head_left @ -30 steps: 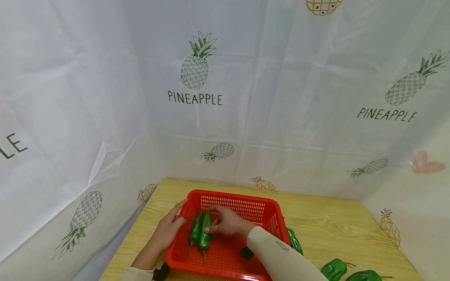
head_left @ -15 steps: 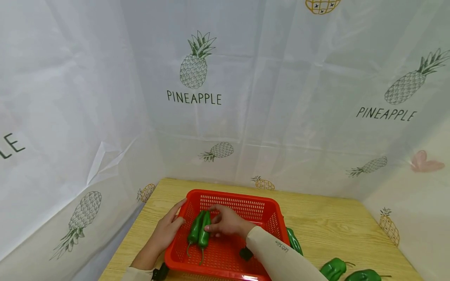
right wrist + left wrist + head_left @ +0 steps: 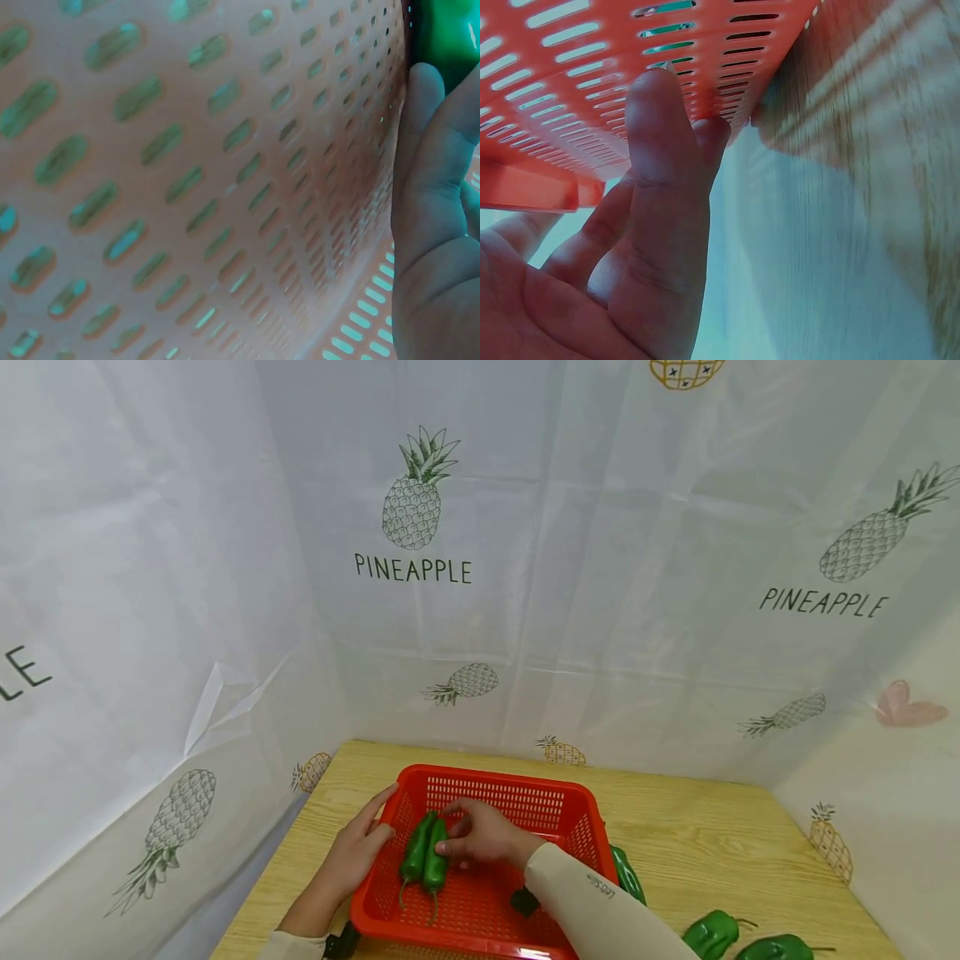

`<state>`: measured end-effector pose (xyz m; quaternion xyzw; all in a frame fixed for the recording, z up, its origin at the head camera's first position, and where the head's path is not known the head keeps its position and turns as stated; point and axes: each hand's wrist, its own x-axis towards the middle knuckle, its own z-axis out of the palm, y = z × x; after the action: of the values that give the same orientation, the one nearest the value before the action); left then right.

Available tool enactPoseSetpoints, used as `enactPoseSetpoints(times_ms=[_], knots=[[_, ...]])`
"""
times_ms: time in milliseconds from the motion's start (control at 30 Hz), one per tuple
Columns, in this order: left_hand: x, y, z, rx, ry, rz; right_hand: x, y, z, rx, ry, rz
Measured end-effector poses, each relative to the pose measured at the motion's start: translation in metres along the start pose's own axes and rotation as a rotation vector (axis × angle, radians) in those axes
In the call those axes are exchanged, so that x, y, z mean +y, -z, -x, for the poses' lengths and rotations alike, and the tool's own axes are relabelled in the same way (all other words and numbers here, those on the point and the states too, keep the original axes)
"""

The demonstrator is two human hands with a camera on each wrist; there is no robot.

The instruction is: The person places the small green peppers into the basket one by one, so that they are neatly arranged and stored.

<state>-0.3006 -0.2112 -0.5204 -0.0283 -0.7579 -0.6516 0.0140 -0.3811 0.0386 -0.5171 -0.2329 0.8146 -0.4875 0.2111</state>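
Observation:
Inside a red plastic basket (image 3: 480, 930) lie two long green chili peppers, side by side with their stems toward me. My right hand (image 3: 483, 833) reaches into the basket and holds the right-hand pepper (image 3: 435, 864) between its thumb and fingers. Close on its left lies the other pepper (image 3: 417, 852). Against the basket's left side rests my left hand (image 3: 356, 856), its index finger extended along the rim. Its digits touch the outside of the slotted wall (image 3: 562, 82) in the left wrist view. The right wrist view shows the right thumb against a shiny green surface (image 3: 450, 37).
Right of the basket, another green pepper (image 3: 627, 874) lies beside its wall. Nearer the front right are two broader green peppers, one (image 3: 711, 933) left of the other (image 3: 776, 948). A wooden table (image 3: 690, 814) carries everything, with pineapple-printed white sheeting (image 3: 615, 568) around it.
Between the right fingers, the right-hand pepper has shifted slightly toward me, and its tip now sits lower than the other's. The left hand and basket stay nearly in place.

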Motion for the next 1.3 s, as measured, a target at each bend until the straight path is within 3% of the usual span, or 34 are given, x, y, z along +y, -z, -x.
enactPoseSetpoints(times_ms=[533,800,1033,1300], knots=[[-0.002,-0.003,0.0,0.027,0.01,-0.014,-0.009,0.007,0.006,-0.018,-0.02,0.018],[-0.003,0.0,0.0,0.027,0.018,-0.025,-0.024,0.019,0.009,0.008,-0.026,0.112],[-0.004,0.0,-0.001,0.021,0.011,-0.031,-0.038,0.036,0.015,-0.057,-0.074,0.123],[-0.003,0.0,-0.002,0.04,0.016,-0.044,-0.053,0.059,0.029,-0.127,-0.062,0.104]])
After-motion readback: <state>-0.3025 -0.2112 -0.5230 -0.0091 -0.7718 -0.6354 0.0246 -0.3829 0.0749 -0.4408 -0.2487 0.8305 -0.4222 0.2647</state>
